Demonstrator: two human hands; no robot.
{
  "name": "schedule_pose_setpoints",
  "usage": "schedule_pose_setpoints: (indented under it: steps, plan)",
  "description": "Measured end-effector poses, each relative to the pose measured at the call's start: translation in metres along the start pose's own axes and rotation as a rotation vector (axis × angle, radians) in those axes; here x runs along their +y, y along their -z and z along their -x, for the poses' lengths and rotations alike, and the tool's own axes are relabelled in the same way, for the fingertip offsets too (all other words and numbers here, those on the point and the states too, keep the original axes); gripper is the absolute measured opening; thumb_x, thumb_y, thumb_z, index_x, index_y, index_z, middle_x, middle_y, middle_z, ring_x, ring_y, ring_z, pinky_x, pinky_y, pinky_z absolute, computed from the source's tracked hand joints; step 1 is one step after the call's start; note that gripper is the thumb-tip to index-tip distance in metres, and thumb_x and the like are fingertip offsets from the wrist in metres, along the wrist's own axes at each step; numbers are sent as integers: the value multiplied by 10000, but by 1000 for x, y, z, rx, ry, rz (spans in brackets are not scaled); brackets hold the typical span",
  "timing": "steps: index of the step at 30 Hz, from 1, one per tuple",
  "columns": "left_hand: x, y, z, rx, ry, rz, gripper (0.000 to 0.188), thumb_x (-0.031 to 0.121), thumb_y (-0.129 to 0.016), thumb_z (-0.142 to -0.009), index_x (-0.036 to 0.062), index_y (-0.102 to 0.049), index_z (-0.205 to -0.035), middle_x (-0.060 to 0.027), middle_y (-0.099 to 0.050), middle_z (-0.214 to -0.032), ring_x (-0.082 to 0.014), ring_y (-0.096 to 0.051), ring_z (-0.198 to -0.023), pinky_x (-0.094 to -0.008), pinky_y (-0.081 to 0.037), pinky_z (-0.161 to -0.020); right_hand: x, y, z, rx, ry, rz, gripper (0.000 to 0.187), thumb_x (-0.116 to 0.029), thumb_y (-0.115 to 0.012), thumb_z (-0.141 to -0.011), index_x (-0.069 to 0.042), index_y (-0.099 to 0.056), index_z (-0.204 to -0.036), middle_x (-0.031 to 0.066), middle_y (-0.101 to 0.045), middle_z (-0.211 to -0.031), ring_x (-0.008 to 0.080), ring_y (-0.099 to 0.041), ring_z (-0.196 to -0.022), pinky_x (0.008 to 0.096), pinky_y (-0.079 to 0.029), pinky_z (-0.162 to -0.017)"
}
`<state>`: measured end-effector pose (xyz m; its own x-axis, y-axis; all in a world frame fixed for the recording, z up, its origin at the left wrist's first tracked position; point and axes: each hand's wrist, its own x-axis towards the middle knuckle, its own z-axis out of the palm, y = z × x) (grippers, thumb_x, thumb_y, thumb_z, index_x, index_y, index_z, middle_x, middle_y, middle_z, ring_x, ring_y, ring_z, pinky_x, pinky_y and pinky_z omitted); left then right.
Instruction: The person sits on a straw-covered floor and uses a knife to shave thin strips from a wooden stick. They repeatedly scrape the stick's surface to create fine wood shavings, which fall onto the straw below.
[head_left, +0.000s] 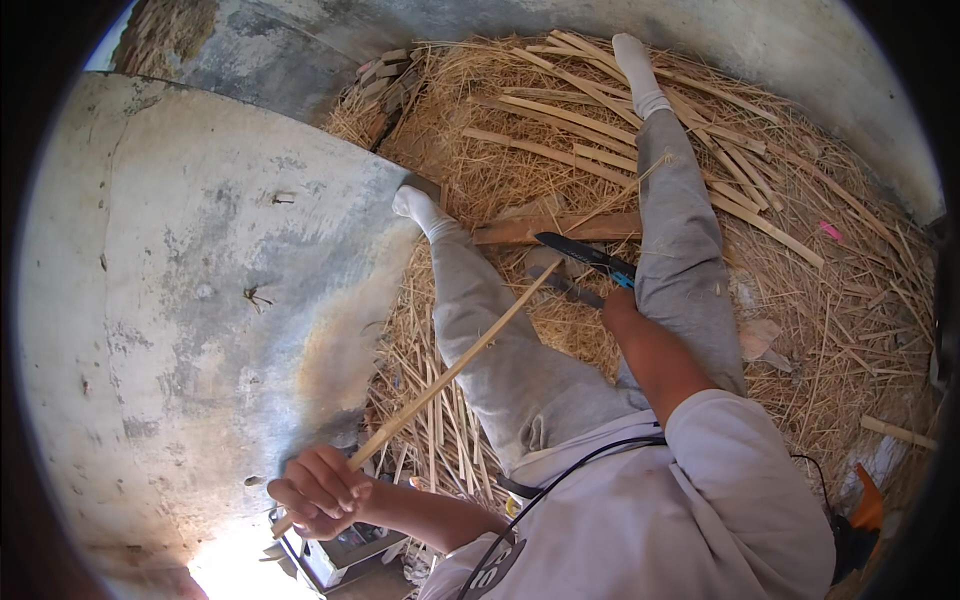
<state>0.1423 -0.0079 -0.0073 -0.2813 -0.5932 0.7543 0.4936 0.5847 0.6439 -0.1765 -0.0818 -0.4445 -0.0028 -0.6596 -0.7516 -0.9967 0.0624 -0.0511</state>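
My left hand [320, 490], low at the left, is closed around a long thin wooden strip [440, 385] near its lower end. The strip slants up to the right across my left leg, its far tip close to a long black blade. My right hand [619, 306], between my legs, is closed on the blue handle of this black-bladed knife [580, 250]; the forearm hides part of the grip. The blade points left, beside a brown wooden block [510, 231]. A second dark, flat piece [575, 290] lies just below it; I cannot tell what it is.
My grey-trousered legs [685, 240] are spread over straw and shavings. Many wooden strips [570, 125] lie at the far side, and more thin strips [440, 425] are left of my hip. A stained wall [220, 270] stands at left. An orange-handled tool [868, 505] is at lower right.
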Motion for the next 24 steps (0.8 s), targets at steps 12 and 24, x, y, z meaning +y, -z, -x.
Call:
schedule_pose_setpoints:
  steps: [12,24]
  plan:
    - [-13,11,38,1009,-505,-551,300,116,-565,-782,48,-480,-1062,-70,-449,-800,-117,-401,-589,-223,-341,-451,18,2,-20,112,-163,-52,406,-330,-652,-923,-33,-731,-1188,170,-677,-1251,336,-677,-1096,458,-509,-914]
    - [82,22,79,1227,-688,-628,291,88,-448,-897,-29,-506,-1157,-32,-492,-734,-114,-324,-488,-250,-275,-457,11,27,13,176,-46,-246,414,-357,-683,-880,-35,-751,-1132,159,-721,-1138,344,-701,-1032,454,-540,-879]
